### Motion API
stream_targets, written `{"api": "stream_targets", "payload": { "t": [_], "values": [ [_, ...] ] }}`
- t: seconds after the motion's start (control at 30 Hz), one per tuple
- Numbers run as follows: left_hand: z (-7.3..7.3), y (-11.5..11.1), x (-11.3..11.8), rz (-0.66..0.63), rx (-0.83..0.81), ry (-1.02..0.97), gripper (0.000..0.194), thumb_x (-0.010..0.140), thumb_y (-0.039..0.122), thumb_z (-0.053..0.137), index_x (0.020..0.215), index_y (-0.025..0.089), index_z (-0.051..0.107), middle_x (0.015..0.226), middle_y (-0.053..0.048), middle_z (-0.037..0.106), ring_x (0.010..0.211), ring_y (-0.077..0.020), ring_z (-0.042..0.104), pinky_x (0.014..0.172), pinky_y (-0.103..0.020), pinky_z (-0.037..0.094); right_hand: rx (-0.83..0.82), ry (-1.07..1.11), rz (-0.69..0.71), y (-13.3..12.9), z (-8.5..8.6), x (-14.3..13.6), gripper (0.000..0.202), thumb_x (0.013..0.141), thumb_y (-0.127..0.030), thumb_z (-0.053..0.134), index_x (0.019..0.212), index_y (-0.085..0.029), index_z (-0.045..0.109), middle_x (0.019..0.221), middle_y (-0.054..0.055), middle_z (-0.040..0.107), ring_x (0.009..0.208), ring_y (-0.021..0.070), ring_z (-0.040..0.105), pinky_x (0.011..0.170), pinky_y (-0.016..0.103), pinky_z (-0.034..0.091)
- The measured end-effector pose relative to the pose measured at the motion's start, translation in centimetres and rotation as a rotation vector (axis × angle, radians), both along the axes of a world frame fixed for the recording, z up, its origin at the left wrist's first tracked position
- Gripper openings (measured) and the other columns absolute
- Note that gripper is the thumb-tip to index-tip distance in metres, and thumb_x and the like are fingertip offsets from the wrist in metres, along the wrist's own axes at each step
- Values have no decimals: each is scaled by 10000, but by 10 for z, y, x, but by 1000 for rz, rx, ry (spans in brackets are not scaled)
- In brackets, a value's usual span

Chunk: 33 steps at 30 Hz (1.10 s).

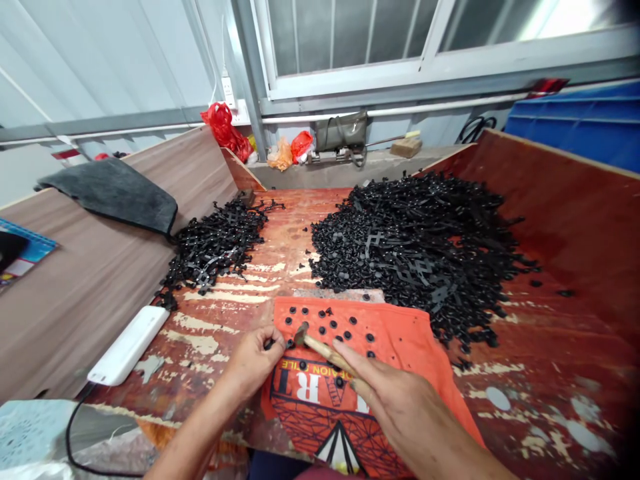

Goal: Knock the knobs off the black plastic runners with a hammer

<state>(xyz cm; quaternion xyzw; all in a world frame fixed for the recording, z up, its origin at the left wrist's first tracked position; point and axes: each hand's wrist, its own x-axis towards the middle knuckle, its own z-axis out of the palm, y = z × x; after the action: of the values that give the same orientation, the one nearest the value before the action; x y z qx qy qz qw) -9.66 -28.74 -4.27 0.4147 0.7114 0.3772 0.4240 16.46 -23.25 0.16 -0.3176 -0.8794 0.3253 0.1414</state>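
Wooden-handled, the hammer [320,348] at six o'clock is probably head-heavy, best held by its shaft, which the right hand [389,392] encloses at five; the left hand [257,357], at seven, pinches a small black part [290,344], likely light, stiff, best edge-held.

Pale ribbed metal wall [125,53], white-framed window [345,33], bright glare [563,17] upper right. Worn reddish table [285,240], wood-grain board [110,287] along left.

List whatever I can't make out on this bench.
Head view:
Wooden-handled tool: grip end hidden by the right hand.
Black piece: shape mostly covered by the left hand.
Orange cloth: near end cut off by the bottom edge.
Larger black pile: lower pieces buried beneath upper ones.
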Motion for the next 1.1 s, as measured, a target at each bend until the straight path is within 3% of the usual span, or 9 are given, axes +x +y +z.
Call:
{"api": "stream_targets", "payload": {
  "t": [0.27,0.47,0.6,0.77,0.9,1.1],
  "values": [
    [5,0,2,61,77,-83,174,683,321,624,642,186,523,602,36,511,583,-115,445,570,-207,330,81,13,-18,-2,-3,-6,601,979,-176,368,1538,-380,284,1126,27,731,902,211,718,795,325,588],
    [-1,-2,4,74,75,-164,258,703,382,657,647,190,494,594,42,500,552,-105,422,534,-203,323,129,-196,40,-2,-12,-12,635,968,-153,378,1540,-401,254,929,15,731,755,206,710,663,304,564],
    [-2,-4,5,100,83,-152,280,699,396,674,641,188,495,576,46,491,540,-102,416,521,-201,313,179,-110,27,-2,-9,-14,630,975,-155,354,1558,-357,224,1008,49,732,862,223,713,736,317,563],
    [-3,-5,6,101,84,-150,300,713,428,665,651,187,497,584,43,497,542,-107,420,520,-206,322,232,-229,36,-2,-8,-18,652,945,-144,418,1527,-408,290,827,3,734,661,217,712,567,296,543],
    [-3,-5,6,112,108,-115,305,704,420,685,637,185,502,591,37,514,568,-115,452,546,-208,338,199,-55,-3,0,6,-14,605,982,-190,373,1553,-348,250,1041,58,747,875,224,718,726,307,566],
    [-8,-5,5,101,101,-157,312,720,418,686,641,186,493,589,46,500,554,-107,441,538,-205,343,56,-127,8,0,-2,-19,582,966,-189,433,1496,-420,360,921,3,774,785,213,733,656,276,544]
  ]
}}
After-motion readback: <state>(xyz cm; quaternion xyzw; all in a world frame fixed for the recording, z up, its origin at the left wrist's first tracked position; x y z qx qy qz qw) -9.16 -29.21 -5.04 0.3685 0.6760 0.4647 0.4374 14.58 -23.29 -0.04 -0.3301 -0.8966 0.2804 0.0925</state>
